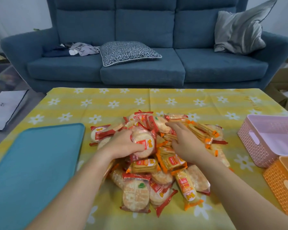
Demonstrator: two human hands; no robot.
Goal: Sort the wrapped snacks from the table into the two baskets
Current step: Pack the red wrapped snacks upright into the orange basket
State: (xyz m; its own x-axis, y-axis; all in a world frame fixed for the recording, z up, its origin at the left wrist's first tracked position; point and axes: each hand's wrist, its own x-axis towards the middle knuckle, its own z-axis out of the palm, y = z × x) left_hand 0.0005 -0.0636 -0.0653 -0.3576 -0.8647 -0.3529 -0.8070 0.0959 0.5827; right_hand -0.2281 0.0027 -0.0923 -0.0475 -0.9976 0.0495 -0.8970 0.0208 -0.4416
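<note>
A pile of wrapped snacks (156, 165) lies mid-table (123, 100), between a teal tray (35, 171) at the left edge and, at the right edge, a pink basket (256, 146) with an orange basket (279, 183) just nearer; a blue sofa (140, 30) stands beyond the far edge. The left hand (123, 145) grips a round red-wrapped snack (144, 145) atop the pile, its long axis running roughly far-to-near. The right hand (184, 143) rests on the pile, fingers extended, holding nothing.

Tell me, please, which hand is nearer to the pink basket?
The right. The right hand lies on the right side of the snack pile, toward the pink basket; the left hand grips a red-wrapped snack farther left.
</note>
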